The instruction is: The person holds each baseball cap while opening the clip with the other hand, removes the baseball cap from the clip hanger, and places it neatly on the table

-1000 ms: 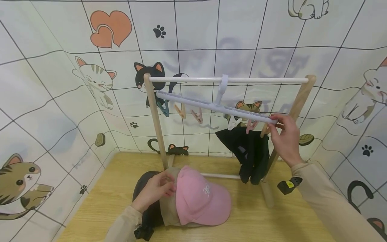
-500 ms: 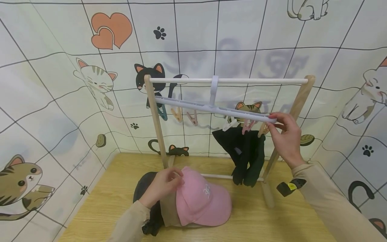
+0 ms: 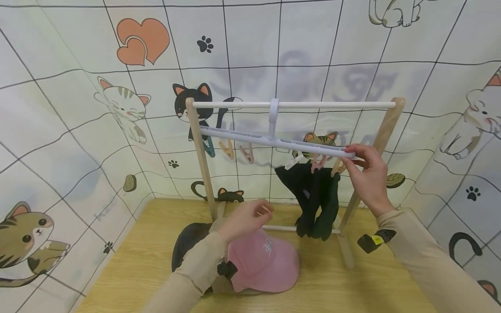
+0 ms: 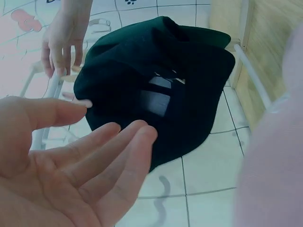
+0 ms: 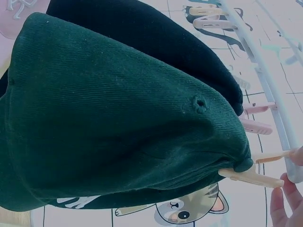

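Observation:
A white clip hanger (image 3: 242, 137) hangs by its hook from the rack's top rod, its right end tilted lower. My right hand (image 3: 368, 174) pinches that right end between thumb and fingers. A dark green cap (image 5: 118, 104) hangs beneath it, gripped by a peach clip (image 5: 251, 178) and a pink clip (image 3: 318, 162); its dark inside faces the left wrist view. My left hand (image 3: 248, 217) is over the pink cap (image 3: 270, 265), fingers loosely bent and holding nothing. In the left wrist view its fingertips (image 4: 147, 132) overlap the green cap's lower edge.
The rack has wooden legs (image 3: 203, 165) and a white top rod (image 3: 332, 104). Teal, orange and pink clips (image 3: 246, 153) dangle from the hanger's left half. A beige cap and a dark cap (image 3: 192, 239) sit behind the pink one on the wooden table (image 3: 129, 261).
My left hand has moved right and up from the stacked caps toward the hanging green cap. The hanger has slid left along the rod and swung more level, my right hand staying on its end.

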A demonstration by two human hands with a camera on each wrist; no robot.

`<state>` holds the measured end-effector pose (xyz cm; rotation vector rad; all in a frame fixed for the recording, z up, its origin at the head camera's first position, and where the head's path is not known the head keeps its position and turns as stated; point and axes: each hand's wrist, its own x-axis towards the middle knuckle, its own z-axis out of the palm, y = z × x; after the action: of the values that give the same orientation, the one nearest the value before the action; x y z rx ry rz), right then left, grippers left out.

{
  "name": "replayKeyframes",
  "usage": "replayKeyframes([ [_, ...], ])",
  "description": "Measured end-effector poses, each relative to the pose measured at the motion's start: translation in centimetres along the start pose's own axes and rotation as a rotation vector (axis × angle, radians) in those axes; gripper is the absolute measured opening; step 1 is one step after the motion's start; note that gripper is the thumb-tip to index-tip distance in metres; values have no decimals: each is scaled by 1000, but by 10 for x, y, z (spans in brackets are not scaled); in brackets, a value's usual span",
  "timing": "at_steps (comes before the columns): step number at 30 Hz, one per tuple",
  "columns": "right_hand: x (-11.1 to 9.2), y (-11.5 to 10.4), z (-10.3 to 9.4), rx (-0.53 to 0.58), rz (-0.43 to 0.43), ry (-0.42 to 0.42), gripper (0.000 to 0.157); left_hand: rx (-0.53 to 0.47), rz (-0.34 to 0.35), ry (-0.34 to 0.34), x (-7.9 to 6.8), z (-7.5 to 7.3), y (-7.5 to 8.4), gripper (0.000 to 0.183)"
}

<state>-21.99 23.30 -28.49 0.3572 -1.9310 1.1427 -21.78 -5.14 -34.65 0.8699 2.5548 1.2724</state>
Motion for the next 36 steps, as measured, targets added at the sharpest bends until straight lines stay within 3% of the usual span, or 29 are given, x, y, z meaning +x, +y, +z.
replayKeyframes([
  [9,0,-5,0,-40,28,-13,20,143,-16,-86,43,8,28,24],
  [14,-1,-1,0,-30,31,-11,20,225,-34,-91,62,24,41,48],
  [19,1,17,2,-1,25,-7,20,258,-65,-33,78,37,52,73],
  [24,2,31,4,9,25,-9,22,264,-96,-9,86,44,57,71],
  [30,3,31,3,2,18,-19,23,260,-31,-25,89,44,55,50],
  [36,4,30,1,-24,23,-28,22,171,7,-22,88,35,52,49],
])
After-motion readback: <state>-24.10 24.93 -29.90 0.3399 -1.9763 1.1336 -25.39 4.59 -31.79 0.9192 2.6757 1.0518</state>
